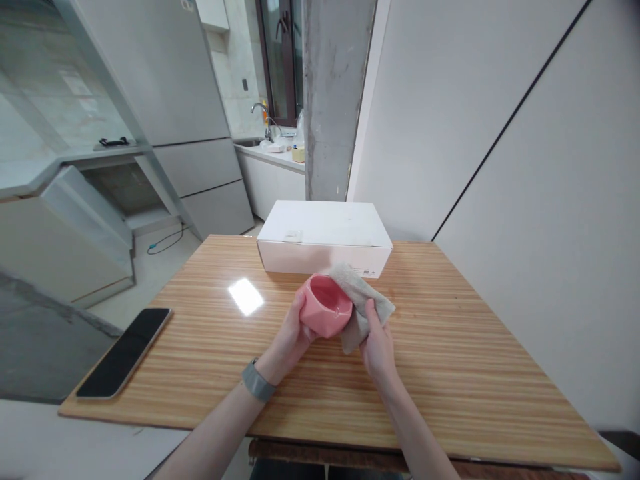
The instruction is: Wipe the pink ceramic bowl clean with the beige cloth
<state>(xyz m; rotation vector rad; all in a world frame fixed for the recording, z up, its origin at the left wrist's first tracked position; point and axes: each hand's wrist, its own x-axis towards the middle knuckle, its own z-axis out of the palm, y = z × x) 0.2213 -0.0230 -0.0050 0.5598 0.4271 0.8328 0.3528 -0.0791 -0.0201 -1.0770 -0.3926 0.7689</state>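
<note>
A pink faceted pot point(320, 313) is tilted with its opening toward me, raised over the wooden table point(465, 360). My left hand point(295, 330) is closed around its left side and underside. In my right hand point(377, 343) is a grey-beige cloth point(363, 300), pinched between thumb and fingers. The cloth lies against the right side of the pot and its rim, and part of it hangs below. Some fingers of both hands are hidden behind the pot and the cloth.
A white cardboard box point(325, 227) stands just beyond my hands at the table's far side. A dark phone or tablet point(125, 353) lies near the left edge. A white wall point(550, 200) borders the table on the right. Kitchen cabinets point(200, 160) stand further back.
</note>
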